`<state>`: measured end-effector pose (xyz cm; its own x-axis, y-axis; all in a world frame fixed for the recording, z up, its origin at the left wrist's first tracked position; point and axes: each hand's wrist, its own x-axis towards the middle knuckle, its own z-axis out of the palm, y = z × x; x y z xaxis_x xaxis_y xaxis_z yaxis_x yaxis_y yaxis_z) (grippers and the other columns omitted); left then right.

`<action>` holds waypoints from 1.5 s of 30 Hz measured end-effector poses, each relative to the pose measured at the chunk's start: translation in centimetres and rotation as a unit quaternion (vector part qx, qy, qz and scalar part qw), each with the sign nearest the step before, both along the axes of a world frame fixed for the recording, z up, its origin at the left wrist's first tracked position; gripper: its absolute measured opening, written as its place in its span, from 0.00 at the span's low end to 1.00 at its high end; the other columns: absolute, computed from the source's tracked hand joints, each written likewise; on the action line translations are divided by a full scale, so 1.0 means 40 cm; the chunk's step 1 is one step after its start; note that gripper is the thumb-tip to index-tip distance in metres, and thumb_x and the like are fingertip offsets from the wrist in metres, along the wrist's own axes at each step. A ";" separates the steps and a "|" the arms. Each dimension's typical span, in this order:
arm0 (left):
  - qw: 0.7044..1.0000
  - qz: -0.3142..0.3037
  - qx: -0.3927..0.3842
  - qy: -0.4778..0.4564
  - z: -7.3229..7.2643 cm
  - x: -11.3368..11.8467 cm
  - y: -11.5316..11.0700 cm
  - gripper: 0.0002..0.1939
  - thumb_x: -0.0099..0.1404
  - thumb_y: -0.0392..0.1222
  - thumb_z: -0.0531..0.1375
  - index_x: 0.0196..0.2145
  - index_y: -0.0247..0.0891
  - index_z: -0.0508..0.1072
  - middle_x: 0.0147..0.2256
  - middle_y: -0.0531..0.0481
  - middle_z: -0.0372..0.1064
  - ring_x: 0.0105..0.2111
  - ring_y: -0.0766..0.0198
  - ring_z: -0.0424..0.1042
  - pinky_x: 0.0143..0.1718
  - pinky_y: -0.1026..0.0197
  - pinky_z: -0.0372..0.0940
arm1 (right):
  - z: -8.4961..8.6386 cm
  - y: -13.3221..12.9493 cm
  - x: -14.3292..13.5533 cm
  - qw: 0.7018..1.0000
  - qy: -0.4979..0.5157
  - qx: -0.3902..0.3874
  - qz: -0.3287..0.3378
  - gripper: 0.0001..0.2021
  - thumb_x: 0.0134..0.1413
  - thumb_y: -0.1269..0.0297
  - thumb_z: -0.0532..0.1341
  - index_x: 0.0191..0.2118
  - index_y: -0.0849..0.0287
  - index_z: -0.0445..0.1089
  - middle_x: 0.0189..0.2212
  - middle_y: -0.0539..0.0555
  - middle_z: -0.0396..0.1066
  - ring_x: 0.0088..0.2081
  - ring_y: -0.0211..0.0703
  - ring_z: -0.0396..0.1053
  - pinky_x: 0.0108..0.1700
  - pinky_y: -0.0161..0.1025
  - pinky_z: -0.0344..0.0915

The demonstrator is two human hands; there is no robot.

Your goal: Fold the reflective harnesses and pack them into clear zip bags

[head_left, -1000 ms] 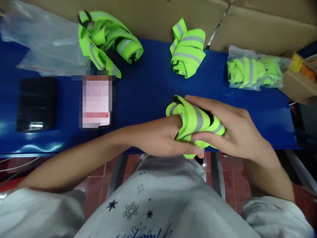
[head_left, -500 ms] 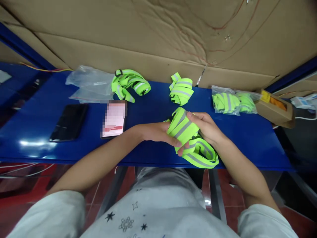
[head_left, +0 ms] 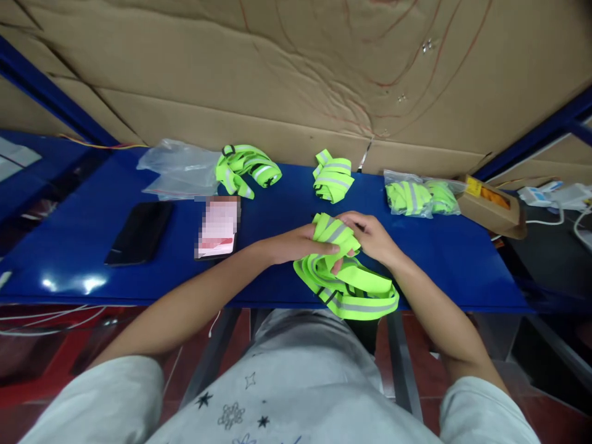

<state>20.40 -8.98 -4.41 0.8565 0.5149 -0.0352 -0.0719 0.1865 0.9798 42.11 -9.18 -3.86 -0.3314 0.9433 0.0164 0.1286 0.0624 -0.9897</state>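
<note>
A neon-yellow reflective strap (head_left: 332,230) with grey stripes is partly bundled between my hands near the table's front edge. My left hand (head_left: 309,242) is closed around the bundle, its thumb across the front and fingertips showing below. At the bundle's far right side, my right hand (head_left: 370,235) has its fingers curled against the strap; the fingertips are partly hidden. Loose loops of the same strap, with a black slider, spread below the hands and reach over the table edge.
On the blue table (head_left: 272,277) lie a loose strap (head_left: 247,166), a wrapped strap bundle (head_left: 333,179), bagged straps (head_left: 414,197), clear plastic bags (head_left: 178,166), a lit phone (head_left: 218,227), a black phone-like object (head_left: 139,233) and a cardboard box (head_left: 493,206). A cardboard wall (head_left: 240,92) stands behind.
The bundle is bunched smaller in my left hand, and the loose loops have spread out leftward below it. My right hand has shifted from the bundle's front face to its far edge.
</note>
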 end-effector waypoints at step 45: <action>0.982 -0.091 -0.164 0.016 -0.014 0.003 -0.023 0.18 0.63 0.47 0.73 0.47 0.36 0.82 0.49 0.39 0.81 0.47 0.49 0.83 0.52 0.49 0.77 | 0.025 -0.038 0.003 0.980 -0.139 0.057 0.129 0.29 0.58 0.41 0.69 0.59 0.53 0.74 0.48 0.54 0.80 0.46 0.53 0.78 0.47 0.47 0.77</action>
